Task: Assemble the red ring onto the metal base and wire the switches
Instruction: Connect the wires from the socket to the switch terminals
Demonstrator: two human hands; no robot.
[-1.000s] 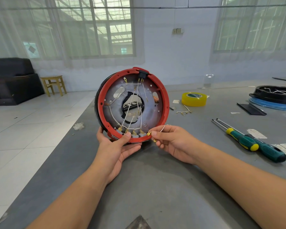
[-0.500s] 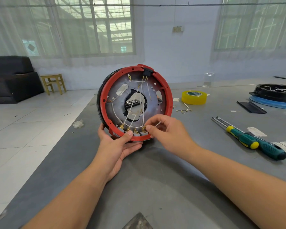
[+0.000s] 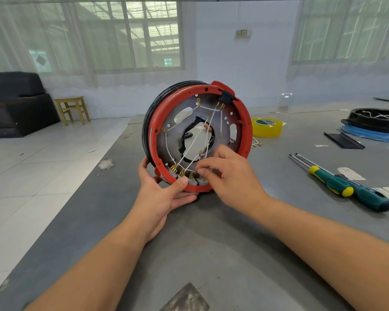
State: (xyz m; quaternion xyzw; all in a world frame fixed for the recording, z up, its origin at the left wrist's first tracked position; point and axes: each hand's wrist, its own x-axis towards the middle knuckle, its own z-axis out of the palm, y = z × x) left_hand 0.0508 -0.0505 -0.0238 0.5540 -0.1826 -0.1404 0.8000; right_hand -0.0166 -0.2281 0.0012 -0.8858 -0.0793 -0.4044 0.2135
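The red ring (image 3: 245, 131) already sits on the metal base (image 3: 173, 135), and you hold the whole assembly on edge over the near part of the grey worktop (image 3: 211, 243), its open face turned toward you. Starting at the left, your left hand (image 3: 162, 196) cradles the lower rim from beneath, fingers curled under it and the thumb pressed onto the red edge beside the row of switches (image 3: 189, 177). White wires (image 3: 195, 142) fan from those switches up across the base toward a black block at the top of the ring. Your right hand (image 3: 229, 176) reaches in from the right, thumb and forefinger pinching what looks like a small brass terminal at the rightmost switch; the tip itself is too small to make out. By my reading the ring step is done and the wiring is in hand. The next move calls for lining that terminal squarely on its tab and pushing it home while your left thumb braces the ring against the push. Farther right on the worktop lie a roll of yellow tape (image 3: 266, 127), a few loose terminals, two green-handled screwdrivers (image 3: 348, 189) and, at the edge, a black housing (image 3: 371, 122) on a blue ring. Behind, the room has a tiled floor, a dark sofa and a wooden stool at the left, and curtained windows.
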